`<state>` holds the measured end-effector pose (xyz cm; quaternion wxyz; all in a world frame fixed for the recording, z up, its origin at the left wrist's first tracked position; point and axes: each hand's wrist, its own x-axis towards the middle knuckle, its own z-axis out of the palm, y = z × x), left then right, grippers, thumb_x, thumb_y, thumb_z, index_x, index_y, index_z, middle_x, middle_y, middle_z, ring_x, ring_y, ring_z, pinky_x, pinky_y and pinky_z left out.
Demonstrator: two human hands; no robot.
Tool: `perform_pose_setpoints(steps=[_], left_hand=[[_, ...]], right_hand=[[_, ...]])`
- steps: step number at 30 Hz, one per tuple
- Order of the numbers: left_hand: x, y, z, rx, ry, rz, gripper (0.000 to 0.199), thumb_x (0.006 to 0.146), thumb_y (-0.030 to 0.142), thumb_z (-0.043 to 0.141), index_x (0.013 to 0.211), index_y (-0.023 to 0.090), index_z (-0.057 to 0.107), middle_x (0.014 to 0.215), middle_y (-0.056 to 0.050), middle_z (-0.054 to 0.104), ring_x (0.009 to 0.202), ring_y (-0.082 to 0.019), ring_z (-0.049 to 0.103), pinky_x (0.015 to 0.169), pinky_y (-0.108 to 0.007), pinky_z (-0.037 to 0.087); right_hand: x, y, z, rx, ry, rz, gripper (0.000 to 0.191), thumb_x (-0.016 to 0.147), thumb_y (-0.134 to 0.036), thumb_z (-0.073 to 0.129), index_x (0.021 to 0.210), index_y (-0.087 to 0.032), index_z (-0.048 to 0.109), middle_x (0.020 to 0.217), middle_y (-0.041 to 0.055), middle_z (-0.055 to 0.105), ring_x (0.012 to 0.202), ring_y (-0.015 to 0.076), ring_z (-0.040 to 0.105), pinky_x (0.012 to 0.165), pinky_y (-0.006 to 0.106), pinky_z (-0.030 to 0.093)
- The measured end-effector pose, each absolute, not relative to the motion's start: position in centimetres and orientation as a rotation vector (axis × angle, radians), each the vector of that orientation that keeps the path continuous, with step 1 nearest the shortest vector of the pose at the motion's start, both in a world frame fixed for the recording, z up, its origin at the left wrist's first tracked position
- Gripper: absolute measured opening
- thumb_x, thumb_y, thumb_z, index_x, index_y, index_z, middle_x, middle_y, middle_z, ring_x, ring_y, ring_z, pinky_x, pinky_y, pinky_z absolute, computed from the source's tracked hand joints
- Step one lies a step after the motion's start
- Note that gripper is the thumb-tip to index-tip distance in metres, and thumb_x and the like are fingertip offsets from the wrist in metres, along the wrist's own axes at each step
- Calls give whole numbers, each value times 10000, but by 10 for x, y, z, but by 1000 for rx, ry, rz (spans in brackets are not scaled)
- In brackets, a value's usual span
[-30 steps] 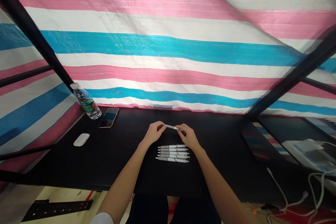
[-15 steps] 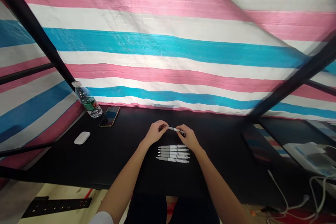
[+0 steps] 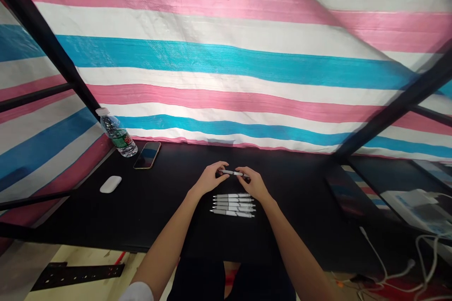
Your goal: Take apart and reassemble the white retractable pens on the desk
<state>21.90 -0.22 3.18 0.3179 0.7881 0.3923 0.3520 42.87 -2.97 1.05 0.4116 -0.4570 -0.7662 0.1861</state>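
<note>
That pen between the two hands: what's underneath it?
Beneath the white pen is the black tabletop, with a row of similar pens just nearer the person. The left hand and right hand hide the pen's ends from view.

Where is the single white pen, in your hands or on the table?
In the hands: the white pen runs between the left hand and right hand, apart from the row of pens on the table.

The desk (image 3: 300, 197) is carrying a bottle (image 3: 118, 136) at its back left corner, a phone (image 3: 147, 155) just right of it, a mouse (image 3: 110, 184) before them, and a row of pens (image 3: 232, 205) mid-desk, with a single pen (image 3: 233, 173) just behind it, between the left hand (image 3: 210, 178) and right hand (image 3: 252, 184).
</note>
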Motion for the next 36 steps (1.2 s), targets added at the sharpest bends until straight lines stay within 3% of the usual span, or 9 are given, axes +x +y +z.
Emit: perform_pose_setpoints(steps=[5,9,13,16,19,24,27,30,36], left_hand=[[220,-3,33,2120,1044,916,203,892,324,501,898,186,650,859,-42,649,778,-163,600,740,-286,483],[220,-3,32,2110,1026,918,227,854,342,566,1011,191,631,924,-49,651,797,-164,606,754,-286,496],[220,-3,31,2154,1040,902,202,891,331,501,900,186,641,864,-47,647,771,-164,597,746,-288,484],[220,-4,31,2148,1041,910,197,873,324,533,985,192,627,926,-48,647,771,-160,596,735,-283,477],[220,-4,31,2183,1059,886,189,898,313,490,927,193,632,885,-42,640,767,-162,589,737,-284,465],[219,-3,31,2188,1069,899,188,888,324,514,968,198,629,904,-38,644,758,-156,589,730,-278,460],[219,-2,30,2212,1089,892,208,906,315,474,886,192,640,852,-38,642,755,-160,586,723,-279,456],[219,0,30,2221,1128,897,234,906,316,469,825,187,646,814,-37,643,745,-163,586,734,-288,455],[220,-1,30,2113,1066,968,140,858,260,522,899,190,636,875,-33,659,780,-161,601,725,-279,476]], right_hand=[[429,-29,9,-1133,-1954,460,280,929,-323,461,1077,-217,674,854,63,625,688,155,582,664,286,495],[429,-29,9,-1126,-1950,446,255,930,-311,466,1035,-220,680,855,58,624,704,158,593,663,281,489],[428,-29,10,-1109,-1951,430,228,929,-311,464,1003,-217,658,861,63,623,699,163,585,651,284,484],[428,-30,12,-1108,-1952,437,201,924,-301,467,982,-215,639,855,61,626,726,172,591,670,289,487],[428,-30,12,-1114,-1951,448,179,916,-288,471,975,-215,623,858,58,634,750,177,599,679,290,490],[429,-28,7,-1113,-1962,436,225,916,-261,460,1065,-218,623,918,65,652,796,181,614,704,298,501],[429,-27,5,-1103,-1998,406,282,927,-261,441,1131,-237,636,907,63,647,769,174,609,685,296,505],[429,-27,6,-1138,-1992,355,262,919,-274,466,1060,-237,685,856,60,644,765,180,603,709,309,505],[430,-28,10,-1232,-1916,332,211,879,-305,522,898,-217,713,787,55,643,682,170,587,652,294,485]])
